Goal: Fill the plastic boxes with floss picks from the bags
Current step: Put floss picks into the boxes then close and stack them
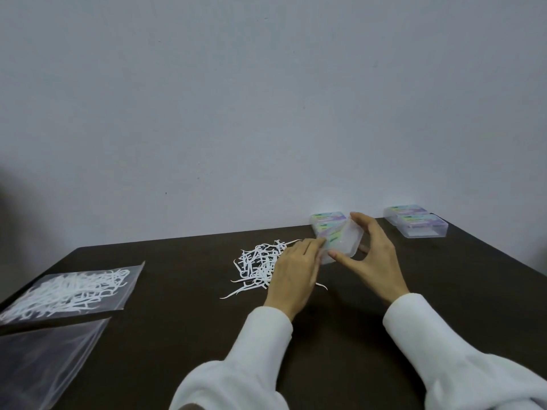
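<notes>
Dark brown tabletop (183,335): both hands, left hand (291,276) and right hand (374,258), grip a clear plastic box (343,241); steady its base while prying the lid.

A dark counter (165,335) stood against a pale wall (236,99). Both hands held a clear plastic box (344,242) tilted above it: the left hand (294,273) gripped the box's left end, and the right hand (374,257) pinched it between thumb and fingers. A loose heap of white floss picks (257,266) lay just left of the hands. Behind the held box sat other boxes (328,221), with two more (416,221) farther right. At the near left lay a bag of picks (71,291) and an empty bag (44,362).
</notes>
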